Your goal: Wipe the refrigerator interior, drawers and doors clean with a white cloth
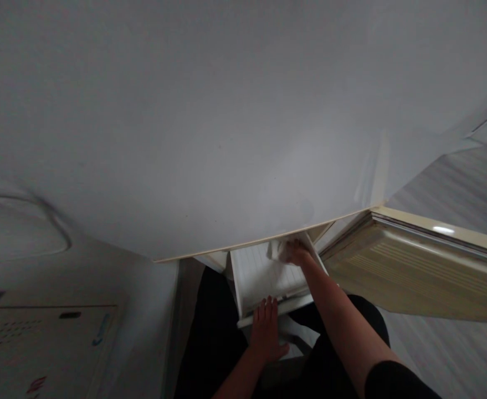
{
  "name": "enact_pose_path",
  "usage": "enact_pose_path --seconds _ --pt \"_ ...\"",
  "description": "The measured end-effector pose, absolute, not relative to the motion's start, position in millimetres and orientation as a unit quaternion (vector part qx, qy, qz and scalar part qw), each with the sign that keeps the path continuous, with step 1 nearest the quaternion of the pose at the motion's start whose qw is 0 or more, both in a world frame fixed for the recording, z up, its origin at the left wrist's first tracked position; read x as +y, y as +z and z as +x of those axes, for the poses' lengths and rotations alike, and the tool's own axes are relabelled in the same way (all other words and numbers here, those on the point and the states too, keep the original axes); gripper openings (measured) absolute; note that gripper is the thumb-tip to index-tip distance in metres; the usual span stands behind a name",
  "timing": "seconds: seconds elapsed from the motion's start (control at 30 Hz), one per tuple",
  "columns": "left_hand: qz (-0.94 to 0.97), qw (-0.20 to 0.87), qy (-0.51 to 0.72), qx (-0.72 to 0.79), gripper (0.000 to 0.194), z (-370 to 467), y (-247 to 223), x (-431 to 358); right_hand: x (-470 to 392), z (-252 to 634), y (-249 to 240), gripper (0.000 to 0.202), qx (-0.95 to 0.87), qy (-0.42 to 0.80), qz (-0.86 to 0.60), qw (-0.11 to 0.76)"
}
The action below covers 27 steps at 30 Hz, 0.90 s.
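Observation:
A white pulled-out drawer (249, 266) sits low in front of me, between my dark-clothed knees. Over its front edge lie the fingers of my left hand (266, 327), holding it, with the thumb apart on the near side. Inside the drawer, toward its back right, my right hand (298, 254) is closed on a white cloth (279, 250), pressed near the ribbed drawer bottom. The cloth is partly hidden by my fingers, and dim light blurs its outline.
A large pale panel (226, 127) overhangs the drawer. An open door (418, 266) with a yellowish ribbed inner side stands at the right. At the lower left is a pale wall box cover (52, 349) with small vent holes. Grey streaked floor (467, 188) shows at the right.

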State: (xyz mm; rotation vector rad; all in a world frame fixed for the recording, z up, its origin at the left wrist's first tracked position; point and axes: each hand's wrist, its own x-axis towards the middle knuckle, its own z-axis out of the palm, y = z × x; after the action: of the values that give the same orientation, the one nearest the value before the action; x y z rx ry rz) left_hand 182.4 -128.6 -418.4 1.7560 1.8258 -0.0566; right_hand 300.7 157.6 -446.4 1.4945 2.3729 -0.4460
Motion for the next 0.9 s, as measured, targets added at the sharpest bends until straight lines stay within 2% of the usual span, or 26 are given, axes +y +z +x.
enact_pose_path --seconds 0.17,0.3,0.37,0.47,0.53,0.63,0.73,0.83,0.9 --pt "0.671 0.307 0.002 0.675 0.124 180 -410 -129 104 262 -472 0.066 0.77 -0.163 0.596 0.157" --pt "0.677 0.298 -0.004 0.673 0.118 176 -406 -129 76 212 -472 0.07 0.792 -0.225 0.545 0.157" --pt "0.687 0.303 -0.008 0.661 0.106 170 -403 -129 62 185 -466 0.072 0.826 -0.25 0.481 0.155" --pt "0.697 0.311 -0.001 0.646 0.079 160 -397 -130 37 153 -461 0.072 0.868 -0.264 0.398 0.14" --pt "0.691 0.307 -0.004 0.654 0.069 156 -393 -131 24 145 -462 0.075 0.883 -0.265 0.364 0.137" --pt "0.666 0.298 -0.011 0.683 0.07 153 -390 -132 19 159 -468 0.073 0.891 -0.271 0.334 0.144" --pt "0.649 0.28 0.003 0.707 0.074 154 -390 -133 33 192 -469 0.072 0.879 -0.292 0.328 0.187" --pt "0.64 0.27 -0.011 0.719 0.08 154 -389 -135 54 230 -465 0.086 0.839 -0.31 0.394 0.213" --pt "0.636 0.277 -0.028 0.72 0.082 154 -384 -137 66 255 -461 0.088 0.811 -0.305 0.456 0.206"
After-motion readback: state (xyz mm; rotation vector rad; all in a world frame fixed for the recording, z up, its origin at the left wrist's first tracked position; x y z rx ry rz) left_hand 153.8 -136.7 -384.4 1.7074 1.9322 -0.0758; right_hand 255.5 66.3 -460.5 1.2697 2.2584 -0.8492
